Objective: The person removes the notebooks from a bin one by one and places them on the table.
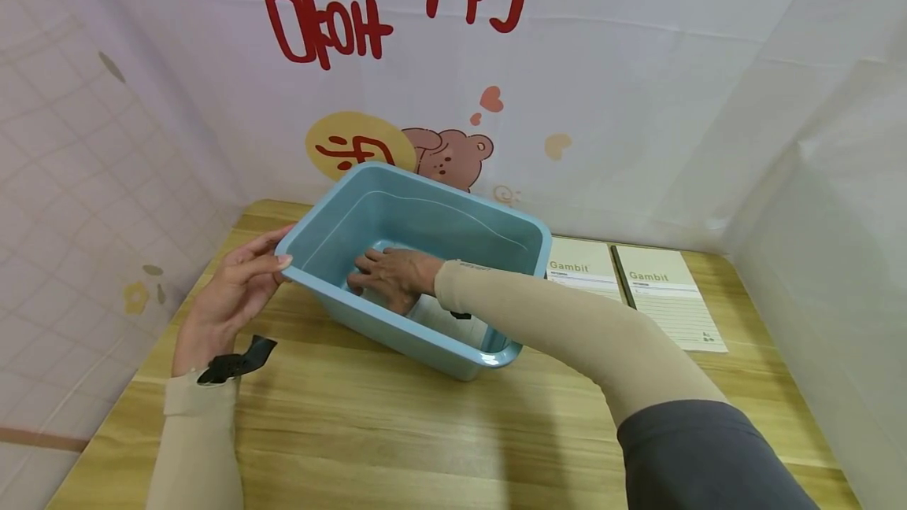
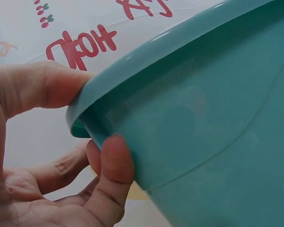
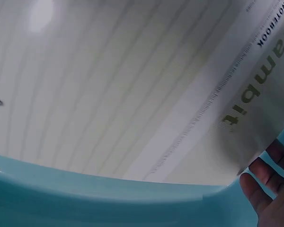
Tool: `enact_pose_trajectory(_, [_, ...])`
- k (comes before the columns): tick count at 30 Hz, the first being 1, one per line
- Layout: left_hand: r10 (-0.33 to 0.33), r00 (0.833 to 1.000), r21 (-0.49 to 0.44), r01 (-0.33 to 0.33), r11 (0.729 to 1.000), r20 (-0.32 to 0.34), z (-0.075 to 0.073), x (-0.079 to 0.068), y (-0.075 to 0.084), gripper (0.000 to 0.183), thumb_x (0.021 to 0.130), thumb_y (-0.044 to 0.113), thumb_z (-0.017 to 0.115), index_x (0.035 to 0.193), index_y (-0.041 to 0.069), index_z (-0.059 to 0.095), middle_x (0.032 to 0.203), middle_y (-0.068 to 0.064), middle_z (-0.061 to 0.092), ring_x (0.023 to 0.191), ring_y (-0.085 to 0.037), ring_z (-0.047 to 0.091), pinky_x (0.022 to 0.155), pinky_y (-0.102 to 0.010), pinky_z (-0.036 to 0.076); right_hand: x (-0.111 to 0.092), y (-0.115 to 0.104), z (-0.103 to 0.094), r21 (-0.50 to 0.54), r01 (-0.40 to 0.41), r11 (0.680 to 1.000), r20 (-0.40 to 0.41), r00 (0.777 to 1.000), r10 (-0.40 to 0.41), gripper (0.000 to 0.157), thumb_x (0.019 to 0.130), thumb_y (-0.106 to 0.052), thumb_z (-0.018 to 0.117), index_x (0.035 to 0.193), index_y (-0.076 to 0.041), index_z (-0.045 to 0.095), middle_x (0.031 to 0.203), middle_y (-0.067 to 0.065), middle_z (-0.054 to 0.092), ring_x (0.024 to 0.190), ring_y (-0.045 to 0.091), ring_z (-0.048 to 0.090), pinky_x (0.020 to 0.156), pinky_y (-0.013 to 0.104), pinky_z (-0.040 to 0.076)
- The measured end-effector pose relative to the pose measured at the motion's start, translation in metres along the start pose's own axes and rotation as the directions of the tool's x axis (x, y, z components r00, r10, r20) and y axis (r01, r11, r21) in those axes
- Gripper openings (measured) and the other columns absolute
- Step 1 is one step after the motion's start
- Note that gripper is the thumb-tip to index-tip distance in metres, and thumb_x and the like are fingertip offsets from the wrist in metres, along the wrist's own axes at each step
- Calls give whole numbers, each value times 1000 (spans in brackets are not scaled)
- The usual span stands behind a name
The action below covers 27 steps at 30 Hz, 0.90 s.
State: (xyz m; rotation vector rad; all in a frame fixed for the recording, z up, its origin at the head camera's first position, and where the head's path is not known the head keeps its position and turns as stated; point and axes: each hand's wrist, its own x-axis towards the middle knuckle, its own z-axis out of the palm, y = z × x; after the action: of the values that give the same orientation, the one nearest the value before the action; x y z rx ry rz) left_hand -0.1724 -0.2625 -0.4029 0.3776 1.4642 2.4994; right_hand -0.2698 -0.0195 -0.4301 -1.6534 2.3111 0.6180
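A blue plastic basin [image 1: 397, 323] stands on the wooden table. At its left corner my left hand [image 1: 234, 293] pinches the rim, thumb on top and fingers under the lip, as the left wrist view shows close up on the basin [image 2: 208, 113]. Inside the basin, my right hand [image 1: 395, 274] reaches down over a pale notebook [image 1: 448, 323] lying at the bottom. In the right wrist view, fingers [image 3: 262, 182] touch the end of this notebook [image 3: 118, 90], beside the printed word "Gambit". The right thumb is hidden there.
Two more pale "Gambit" notebooks [image 1: 666, 297] lie side by side on the table [image 1: 368, 431], right of the basin; the right forearm partly covers the nearer one. A dark spine strip runs between them. White printed cloth [image 1: 638, 101] hangs behind and at both sides.
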Motion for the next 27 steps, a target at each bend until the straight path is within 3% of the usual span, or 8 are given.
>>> enact_pose_trajectory(6, [15,1000,9,-16,1000,18,1,1,0,42,102,-11,43,140,4,57,136,-8,56,111,-15,65,87,-22,56,-2,4,-3,82,-30,996,2,1000,30,64,90,-60,60,136,-19,41,136,2,46,124,19,42,104,34,40])
enact_pose_trajectory(11, [27,999,11,-27,1000,36,1,0,0,43,103,-10,42,142,4,54,138,-8,55,112,-16,64,88,-22,56,-4,6,-5,147,-57,988,14,998,56,55,89,-49,63,130,-20,42,130,1,47,119,17,43,98,35,41])
enact_pose_trajectory(15, [23,999,12,-24,1000,34,1,0,0,43,103,-10,42,142,4,54,138,-8,54,112,-15,64,87,-22,56,-5,6,-7,122,-67,990,30,998,64,55,90,-43,61,139,-26,43,136,3,46,123,19,41,99,40,45])
enact_pose_trajectory(20, [20,999,18,-21,1000,29,1,1,0,42,103,-10,42,141,4,55,135,-8,55,109,-15,64,85,-22,56,-7,5,-7,82,-58,995,48,997,54,62,90,-48,60,147,-31,43,143,5,43,127,20,38,103,45,45])
enact_pose_trajectory(24, [15,999,17,-16,1000,29,2,1,1,42,103,-10,43,141,4,55,135,-8,56,108,-15,65,86,-22,56,-7,7,-8,147,-62,987,47,997,56,60,91,-46,62,143,-22,44,135,2,55,118,18,48,101,42,43])
enact_pose_trajectory(27, [11,999,15,-12,1000,30,2,1,1,42,103,-10,43,141,4,55,135,-8,56,108,-15,65,86,-22,56,-8,8,-8,184,-73,980,45,997,66,56,93,-44,61,141,-23,44,128,1,63,113,17,54,101,40,41])
